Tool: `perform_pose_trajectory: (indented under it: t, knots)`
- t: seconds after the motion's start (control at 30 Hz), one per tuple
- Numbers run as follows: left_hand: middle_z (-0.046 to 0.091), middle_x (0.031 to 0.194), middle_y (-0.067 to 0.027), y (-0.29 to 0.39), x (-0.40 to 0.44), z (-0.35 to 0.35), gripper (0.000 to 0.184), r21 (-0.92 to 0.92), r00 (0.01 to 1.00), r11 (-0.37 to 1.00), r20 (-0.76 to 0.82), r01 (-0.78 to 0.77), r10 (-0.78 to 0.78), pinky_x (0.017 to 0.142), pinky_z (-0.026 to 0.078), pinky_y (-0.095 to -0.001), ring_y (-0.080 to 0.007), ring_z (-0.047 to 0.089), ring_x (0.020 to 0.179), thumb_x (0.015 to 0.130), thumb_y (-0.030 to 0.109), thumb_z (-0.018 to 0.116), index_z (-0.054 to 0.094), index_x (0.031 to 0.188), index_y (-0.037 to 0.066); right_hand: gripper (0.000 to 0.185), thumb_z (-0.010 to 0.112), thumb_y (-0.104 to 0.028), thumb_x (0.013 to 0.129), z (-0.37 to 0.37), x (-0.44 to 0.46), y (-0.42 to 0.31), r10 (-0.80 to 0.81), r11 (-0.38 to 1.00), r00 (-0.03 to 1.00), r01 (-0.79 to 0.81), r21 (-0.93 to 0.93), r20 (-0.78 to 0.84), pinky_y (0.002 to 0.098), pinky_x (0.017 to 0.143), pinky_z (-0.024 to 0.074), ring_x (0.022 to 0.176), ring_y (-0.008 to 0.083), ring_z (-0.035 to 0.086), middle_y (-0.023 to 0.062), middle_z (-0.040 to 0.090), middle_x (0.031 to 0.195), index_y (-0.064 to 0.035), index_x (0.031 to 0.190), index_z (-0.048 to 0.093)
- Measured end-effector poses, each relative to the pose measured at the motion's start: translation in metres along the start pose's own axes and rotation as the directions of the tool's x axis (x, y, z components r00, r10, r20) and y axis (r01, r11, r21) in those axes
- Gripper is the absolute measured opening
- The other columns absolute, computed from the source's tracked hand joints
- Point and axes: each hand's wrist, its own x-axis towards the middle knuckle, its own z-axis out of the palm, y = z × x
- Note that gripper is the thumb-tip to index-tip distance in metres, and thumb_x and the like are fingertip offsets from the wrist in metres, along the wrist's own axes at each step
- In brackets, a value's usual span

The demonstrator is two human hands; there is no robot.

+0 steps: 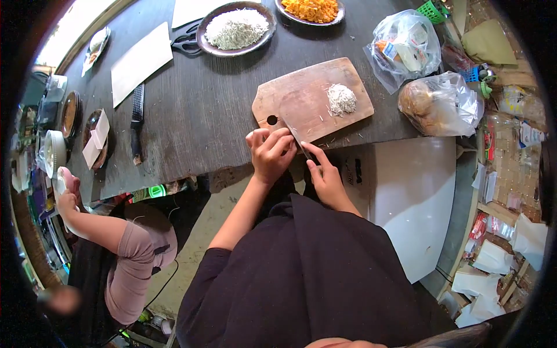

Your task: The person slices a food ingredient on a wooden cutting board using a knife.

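My right hand [326, 178] is closed around the handle of a knife [299, 139], whose thin blade points up across the near left edge of a wooden cutting board [296, 87]. Close beside the blade, the fingers of my left hand [271, 155] are curled in; what they hold, if anything, is hidden. A small heap of white shreds [341, 100] lies on the right part of the board, with a few loose bits around it. The board's round hole is just above my left hand.
Far back stand a plate of white shreds [237, 29] and a plate of orange pieces [310, 10]. Scissors [185, 42], paper [142, 64] and a black-handled grater [137, 119] lie left. Plastic bags [441, 104] sit right. Another person's arm [96, 226] is at the lower left.
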Motion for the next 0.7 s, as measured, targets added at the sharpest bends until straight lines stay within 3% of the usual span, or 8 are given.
perform_pose_trajectory:
  t: [0.13, 0.2, 0.3, 0.47, 0.7]
  knots:
    - [0.069, 0.093, 0.0080, 0.000, 0.000, 0.001, 0.013, 0.017, 1.000, 1.000, -0.008, 0.005, -0.005, 0.083, 0.036, -0.0357, -0.0190, 0.053, 0.085, 0.071, 0.017, 0.080, 0.070, 0.080, 0.016, 0.040, 0.049, -0.013, 0.102, -0.011, 0.002, 0.000, 0.087, 0.996, 0.996, -0.087, -0.020, 0.006, 0.0332, 0.062, 0.0465, 0.059, 0.0188, 0.057, 0.0158, 0.066, 0.120, -0.0135, 0.142, 0.047]
    - [0.069, 0.093, 0.0080, 0.000, -0.001, 0.001, 0.013, 0.020, 1.000, 1.000, -0.009, 0.005, -0.005, 0.083, 0.036, -0.0358, -0.0189, 0.053, 0.085, 0.072, 0.017, 0.080, 0.071, 0.081, 0.016, 0.040, 0.049, -0.013, 0.102, -0.015, 0.005, 0.009, 0.030, 0.999, 0.999, -0.028, 0.032, -0.043, 0.0315, 0.061, 0.0456, 0.058, 0.0163, 0.053, 0.0125, 0.067, 0.116, -0.0136, 0.142, 0.048]
    - [0.069, 0.093, 0.0079, -0.001, -0.002, 0.003, 0.013, 0.019, 1.000, 1.000, -0.009, 0.006, -0.005, 0.083, 0.036, -0.0361, -0.0190, 0.053, 0.086, 0.072, 0.018, 0.080, 0.071, 0.082, 0.016, 0.039, 0.049, -0.012, 0.102, -0.022, 0.004, 0.003, 0.096, 0.994, 0.995, -0.097, 0.059, 0.019, 0.0294, 0.062, 0.0455, 0.060, 0.0114, 0.048, 0.0099, 0.066, 0.115, -0.0125, 0.141, 0.049]
    - [0.069, 0.095, 0.0076, -0.001, -0.003, 0.001, 0.014, 0.002, 1.000, 1.000, 0.014, 0.009, -0.009, 0.084, 0.036, -0.0368, -0.0197, 0.053, 0.088, 0.070, 0.018, 0.079, 0.070, 0.081, 0.015, 0.039, 0.049, -0.013, 0.102, -0.011, -0.004, 0.006, 0.051, 0.994, 0.997, -0.057, 0.088, 0.066, 0.0284, 0.062, 0.0450, 0.060, 0.0107, 0.047, 0.0089, 0.066, 0.109, -0.0125, 0.141, 0.049]
    - [0.070, 0.096, 0.0073, -0.001, -0.002, 0.000, 0.014, -0.009, 1.000, 1.000, 0.006, -0.005, 0.006, 0.084, 0.036, -0.0368, -0.0199, 0.053, 0.087, 0.069, 0.017, 0.079, 0.069, 0.078, 0.015, 0.039, 0.049, -0.015, 0.103, -0.010, -0.009, 0.003, 0.144, 0.983, 0.984, -0.155, 0.099, 0.107, 0.0288, 0.063, 0.0452, 0.061, 0.0110, 0.048, 0.0099, 0.065, 0.099, -0.0131, 0.142, 0.048]
